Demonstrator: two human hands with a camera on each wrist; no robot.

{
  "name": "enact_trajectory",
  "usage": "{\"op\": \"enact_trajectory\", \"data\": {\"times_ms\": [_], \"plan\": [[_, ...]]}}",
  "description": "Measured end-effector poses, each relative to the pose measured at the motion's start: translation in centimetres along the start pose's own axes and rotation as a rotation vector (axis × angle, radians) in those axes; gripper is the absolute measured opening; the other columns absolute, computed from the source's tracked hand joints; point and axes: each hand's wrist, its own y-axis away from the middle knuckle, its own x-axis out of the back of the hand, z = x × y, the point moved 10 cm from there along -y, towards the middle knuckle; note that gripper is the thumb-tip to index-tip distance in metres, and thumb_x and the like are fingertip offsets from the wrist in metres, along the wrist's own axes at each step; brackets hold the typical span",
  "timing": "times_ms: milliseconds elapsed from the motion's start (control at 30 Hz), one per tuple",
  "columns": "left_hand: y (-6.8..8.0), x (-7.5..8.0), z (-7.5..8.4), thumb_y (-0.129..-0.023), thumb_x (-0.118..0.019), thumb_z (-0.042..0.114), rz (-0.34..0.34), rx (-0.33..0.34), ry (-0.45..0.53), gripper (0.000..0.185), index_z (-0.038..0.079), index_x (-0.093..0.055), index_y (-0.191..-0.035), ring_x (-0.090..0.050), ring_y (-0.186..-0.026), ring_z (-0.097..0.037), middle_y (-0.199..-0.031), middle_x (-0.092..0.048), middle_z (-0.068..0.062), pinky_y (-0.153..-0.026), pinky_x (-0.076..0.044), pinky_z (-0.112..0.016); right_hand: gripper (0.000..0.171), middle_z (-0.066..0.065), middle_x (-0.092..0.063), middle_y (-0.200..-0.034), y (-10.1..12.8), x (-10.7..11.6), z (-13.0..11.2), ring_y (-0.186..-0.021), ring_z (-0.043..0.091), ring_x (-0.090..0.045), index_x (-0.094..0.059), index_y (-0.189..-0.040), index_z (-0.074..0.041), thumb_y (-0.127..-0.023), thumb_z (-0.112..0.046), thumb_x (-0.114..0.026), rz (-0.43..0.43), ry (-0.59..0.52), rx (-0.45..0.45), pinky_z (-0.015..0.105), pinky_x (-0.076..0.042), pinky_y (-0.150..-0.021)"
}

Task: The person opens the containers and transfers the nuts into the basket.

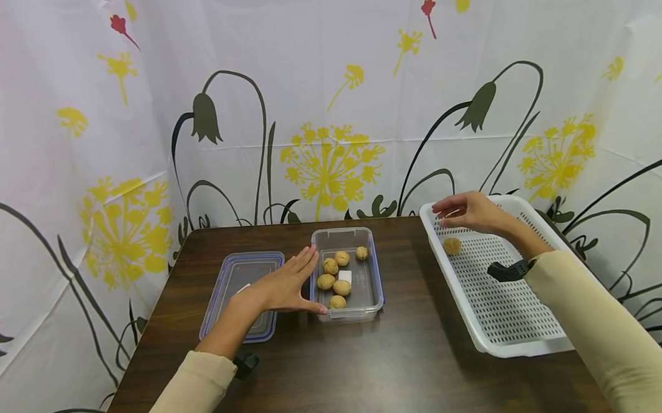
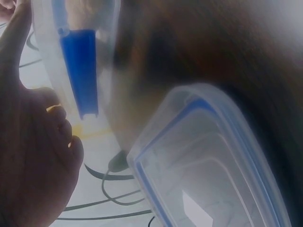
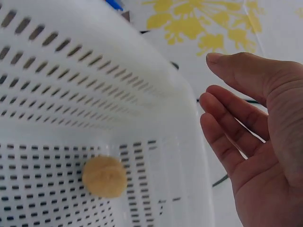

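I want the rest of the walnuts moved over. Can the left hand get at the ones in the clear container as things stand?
Probably yes. The left hand rests open against the side of the clear container, which has no lid on; the lid lies beside it. The walnuts sit uncovered just past the fingers.

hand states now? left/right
Left hand: open, fingers straight against the clear container.
Right hand: open, empty, above the white basket.

Dark wooden table fills the lower centre; on it: blue-rimmed lid centre-left; clear container centre; white perforated basket right
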Motion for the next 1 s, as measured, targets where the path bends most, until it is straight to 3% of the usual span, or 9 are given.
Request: {"op": "enact_trajectory", "data": {"times_ms": [200, 367, 600, 700, 1000], "plan": [[0.0, 0.1, 0.1, -0.087, -0.076, 0.070, -0.002, 0.002, 0.003, 0.128, -0.002, -0.007, -0.168, 0.001, -0.164, -0.036, -0.177, 0.001, -0.021, -0.131, -0.012, -0.057, 0.039, 0.027, -0.075, -0.117, -0.9, -0.9, -2.7, -0.102, 0.033, -0.077, -0.071, -0.127, 0.009, -0.091, -0.001, -0.082, -0.038, -0.012, 0.087, 0.018, -0.060, -0.082], [0.0, 0.2, 0.2, -0.087, -0.076, 0.069, 0.000, 0.000, 0.003, 0.128, -0.003, -0.007, -0.168, 0.001, -0.164, -0.036, -0.177, 0.001, -0.022, -0.131, -0.012, -0.057, 0.038, 0.024, -0.076, -0.117, -1.8, -2.1, -4.6, -0.106, 0.037, -0.076, -0.071, -0.126, 0.010, -0.091, -0.002, -0.082, -0.073, 0.005, 0.132, 0.023, -0.061, -0.086], [0.3, 0.3, 0.5, -0.087, -0.077, 0.067, -0.013, 0.004, 0.013, 0.127, -0.002, -0.007, -0.168, 0.002, -0.164, -0.036, -0.177, 0.002, -0.021, -0.132, -0.010, -0.055, 0.038, 0.019, -0.076, -0.122, -3.1, -4.6, -6.7, -0.110, 0.035, -0.075, -0.073, -0.125, 0.007, -0.089, -0.002, -0.083, -0.148, 0.028, 0.174, 0.048, -0.061, -0.096], [0.3, 0.3, 0.3, -0.087, -0.077, 0.067, -0.008, 0.007, 0.013, 0.127, -0.002, -0.007, -0.168, 0.002, -0.164, -0.036, -0.177, 0.002, -0.021, -0.131, -0.011, -0.056, 0.038, 0.019, -0.075, -0.124, -3.6, -6.0, -7.7, -0.111, 0.034, -0.075, -0.074, -0.125, 0.004, -0.089, -0.001, -0.084, -0.192, 0.030, 0.194, 0.053, -0.059, -0.098], [0.2, 0.1, 0.2, -0.088, -0.076, 0.068, -0.008, 0.003, 0.012, 0.127, -0.002, -0.007, -0.168, 0.002, -0.164, -0.036, -0.177, 0.002, -0.021, -0.131, -0.011, -0.056, 0.038, 0.022, -0.073, -0.126, -5.0, -10.9, -9.6, -0.116, 0.040, -0.072, -0.073, -0.126, 0.005, -0.089, -0.001, -0.083, -0.339, 0.055, 0.211, 0.044, -0.059, -0.100]]}}
